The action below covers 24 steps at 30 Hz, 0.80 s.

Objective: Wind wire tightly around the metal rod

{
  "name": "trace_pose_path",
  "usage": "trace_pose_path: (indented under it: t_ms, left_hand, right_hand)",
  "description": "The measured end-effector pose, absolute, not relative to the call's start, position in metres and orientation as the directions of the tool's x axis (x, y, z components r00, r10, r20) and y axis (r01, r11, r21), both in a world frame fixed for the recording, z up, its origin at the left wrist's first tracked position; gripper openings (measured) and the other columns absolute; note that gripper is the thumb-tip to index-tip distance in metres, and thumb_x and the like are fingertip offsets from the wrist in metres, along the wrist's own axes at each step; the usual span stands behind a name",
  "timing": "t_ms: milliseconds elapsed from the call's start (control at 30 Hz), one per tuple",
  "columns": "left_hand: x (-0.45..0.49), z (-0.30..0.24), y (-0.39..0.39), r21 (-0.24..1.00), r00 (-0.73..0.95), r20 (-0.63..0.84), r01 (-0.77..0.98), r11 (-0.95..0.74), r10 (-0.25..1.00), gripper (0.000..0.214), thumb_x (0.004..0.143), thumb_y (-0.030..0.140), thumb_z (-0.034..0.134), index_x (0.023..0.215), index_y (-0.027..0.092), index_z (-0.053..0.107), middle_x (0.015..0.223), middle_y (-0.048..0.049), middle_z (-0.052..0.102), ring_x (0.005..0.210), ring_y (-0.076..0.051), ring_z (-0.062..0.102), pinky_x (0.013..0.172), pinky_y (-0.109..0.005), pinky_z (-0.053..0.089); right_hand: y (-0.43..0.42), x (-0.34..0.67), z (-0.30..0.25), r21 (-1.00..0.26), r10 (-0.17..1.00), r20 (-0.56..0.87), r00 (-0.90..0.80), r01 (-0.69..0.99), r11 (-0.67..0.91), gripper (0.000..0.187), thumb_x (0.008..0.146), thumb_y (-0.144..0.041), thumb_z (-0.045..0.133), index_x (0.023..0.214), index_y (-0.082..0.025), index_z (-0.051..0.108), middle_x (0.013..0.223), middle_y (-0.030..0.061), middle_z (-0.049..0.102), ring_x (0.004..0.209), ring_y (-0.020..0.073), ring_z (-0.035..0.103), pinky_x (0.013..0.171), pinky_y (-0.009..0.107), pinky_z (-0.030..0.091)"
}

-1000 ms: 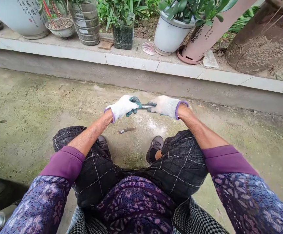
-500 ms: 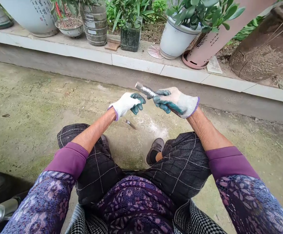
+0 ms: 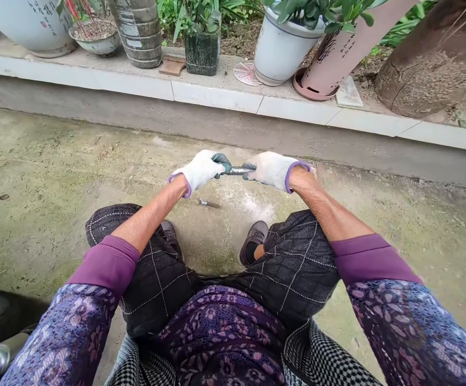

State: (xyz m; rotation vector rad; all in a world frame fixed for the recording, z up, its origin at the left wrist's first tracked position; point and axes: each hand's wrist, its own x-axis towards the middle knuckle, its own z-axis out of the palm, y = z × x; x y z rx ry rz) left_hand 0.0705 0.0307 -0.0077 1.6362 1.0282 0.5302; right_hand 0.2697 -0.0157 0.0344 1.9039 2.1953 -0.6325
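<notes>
A short rod wound with silvery wire [image 3: 238,170] spans the gap between my two gloved hands, lying about level above the ground. My left hand [image 3: 207,167] is closed on its left end, in a white glove with dark green coated fingers and a purple cuff. Gripping the other end is my right hand [image 3: 271,169], in a matching glove, back of the hand upward. The gloves hide both ends of the rod. Below them on the concrete lies a small dark stick-like piece with a silvery section at its left end [image 3: 209,203]; its kind is unclear.
White powder [image 3: 253,203] is scattered on the concrete ground between my shoes. Ahead runs a low tiled ledge [image 3: 212,100] bearing a white pot [image 3: 283,51], a pink planter [image 3: 329,67] and a dark square pot [image 3: 203,53]. A black wheel [image 3: 0,311] stands at lower left.
The rod has come down and turned level. My left hand, apart from it before, now grips its left end. My right hand has moved slightly left and rolled over. The view tilted slightly downward.
</notes>
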Motion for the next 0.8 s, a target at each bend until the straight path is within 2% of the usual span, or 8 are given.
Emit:
trace_pose_path:
  t_ms: [100,167,267,367,467,600,700,800]
  left_hand:
    - [0.072,-0.007,0.03,0.968,0.489,-0.162,0.246,0.043,0.857,0.007,0.074,0.007,0.069,0.074,0.012,0.074,0.063,0.0006,0.066,0.056,-0.009,0.055,0.059,-0.026,0.046]
    - [0.071,-0.008,0.03,0.975,0.492,-0.175,0.207,0.08,0.853,0.008,0.075,0.006,0.071,0.077,0.011,0.076,0.067,-0.002,0.07,0.059,-0.01,0.058,0.06,-0.027,0.048]
    - [0.068,-0.011,0.031,0.975,0.508,-0.201,0.188,0.12,0.837,0.009,0.076,0.005,0.07,0.079,0.011,0.076,0.069,-0.0035,0.072,0.059,-0.01,0.06,0.061,-0.027,0.051]
    - [0.065,-0.014,0.033,0.974,0.512,-0.217,0.17,0.15,0.831,0.012,0.076,0.002,0.068,0.079,0.011,0.076,0.068,-0.0032,0.072,0.059,-0.011,0.061,0.062,-0.028,0.052]
    - [0.062,-0.016,0.034,0.978,0.519,-0.2,0.152,0.141,0.831,0.017,0.075,0.0,0.064,0.079,0.011,0.076,0.069,-0.0029,0.072,0.059,-0.011,0.062,0.062,-0.027,0.053]
    - [0.062,-0.015,0.032,0.982,0.552,-0.166,0.165,0.088,0.817,0.016,0.074,0.002,0.064,0.078,0.011,0.076,0.068,-0.0033,0.071,0.061,-0.013,0.063,0.063,-0.029,0.053]
    - [0.062,-0.015,0.034,0.978,0.557,-0.128,0.209,0.011,0.82,0.014,0.072,0.004,0.062,0.073,0.012,0.074,0.063,-0.0022,0.068,0.06,-0.013,0.06,0.063,-0.028,0.049]
    - [0.062,-0.019,0.039,0.957,0.591,-0.093,0.274,-0.091,0.801,0.015,0.069,0.007,0.06,0.07,0.012,0.074,0.065,-0.0004,0.068,0.062,-0.012,0.057,0.063,-0.026,0.045]
  right_hand:
    - [-0.011,0.276,0.035,-0.128,0.956,-0.282,-0.085,0.991,0.051,0.029,0.092,-0.033,0.06,0.109,-0.017,0.076,0.082,0.0077,0.071,0.072,0.021,0.062,0.061,0.032,0.038]
    - [-0.009,0.279,0.038,-0.153,0.978,-0.202,-0.047,0.988,0.016,0.027,0.092,-0.034,0.061,0.109,-0.017,0.075,0.082,0.0074,0.07,0.071,0.0196,0.061,0.061,0.031,0.039]
    - [-0.01,0.279,0.045,-0.385,0.987,-0.153,0.042,0.917,-0.099,0.019,0.092,-0.029,0.064,0.101,-0.015,0.073,0.074,0.0039,0.065,0.058,0.0134,0.054,0.053,0.028,0.04]
    - [-0.014,0.277,0.053,-0.671,0.975,-0.193,0.113,0.709,-0.215,0.013,0.09,-0.025,0.067,0.097,-0.014,0.07,0.069,0.0,0.059,0.047,0.0073,0.043,0.041,0.023,0.036]
    - [-0.021,0.274,0.059,-0.82,0.967,-0.25,0.036,0.523,-0.232,0.017,0.087,-0.026,0.073,0.097,-0.013,0.071,0.068,-0.0006,0.058,0.046,0.0056,0.042,0.036,0.02,0.035]
    - [-0.029,0.27,0.061,-0.897,0.943,-0.301,-0.142,0.378,-0.23,0.03,0.081,-0.033,0.081,0.102,-0.013,0.073,0.065,-0.0018,0.058,0.047,0.0057,0.044,0.036,0.019,0.037]
    - [-0.032,0.27,0.058,-0.858,0.87,-0.406,-0.279,0.445,-0.257,0.033,0.076,-0.038,0.085,0.097,-0.014,0.075,0.062,-0.0021,0.059,0.045,0.0063,0.045,0.036,0.02,0.037]
    - [-0.032,0.276,0.052,-0.797,0.783,-0.48,-0.396,0.569,-0.202,0.032,0.074,-0.043,0.085,0.09,-0.016,0.075,0.062,-0.0018,0.061,0.045,0.0067,0.046,0.036,0.02,0.036]
